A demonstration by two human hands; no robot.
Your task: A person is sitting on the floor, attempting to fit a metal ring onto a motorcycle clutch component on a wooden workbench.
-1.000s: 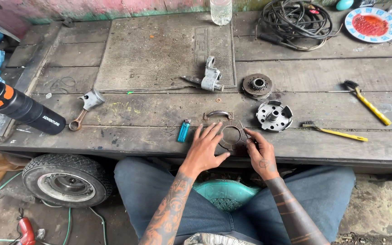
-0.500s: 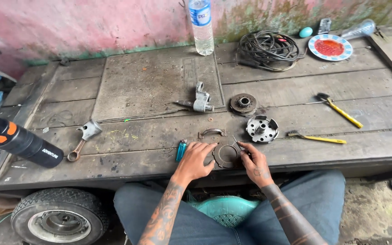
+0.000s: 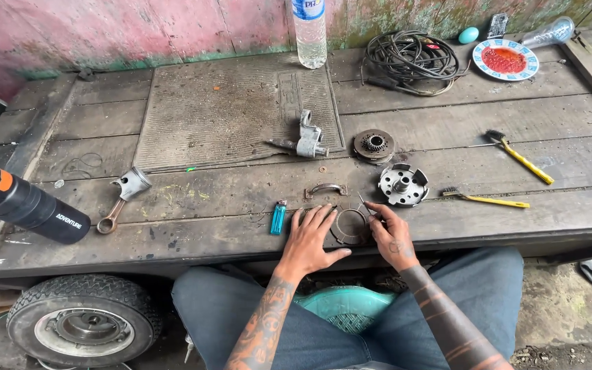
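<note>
A dark round metal ring plate [image 3: 349, 225] lies on the wooden bench [image 3: 193, 226] near its front edge. My left hand [image 3: 311, 236] rests flat on the planks just left of the plate, fingers spread and touching its rim. My right hand [image 3: 390, 234] sits at the plate's right side and pinches a thin metal pick [image 3: 366, 204] whose tip points up over the plate. A curved metal shoe [image 3: 325, 188] lies just beyond the plate. A silver round hub [image 3: 403, 184] stands to the upper right.
A blue lighter [image 3: 278, 218], a piston with rod [image 3: 123, 197], a black-and-orange bottle [image 3: 22, 203], a grey bracket part [image 3: 307, 140], a toothed disc [image 3: 373, 145], two yellow-handled brushes [image 3: 519, 156], a cable coil [image 3: 410, 57], a water bottle [image 3: 309, 31], a plate [image 3: 510, 59]. A small wheel [image 3: 83, 324] lies below.
The view has tilted up, showing more of the wall. My left hand has flattened onto the bench beside the plate; my right hand stays at the plate's right edge.
</note>
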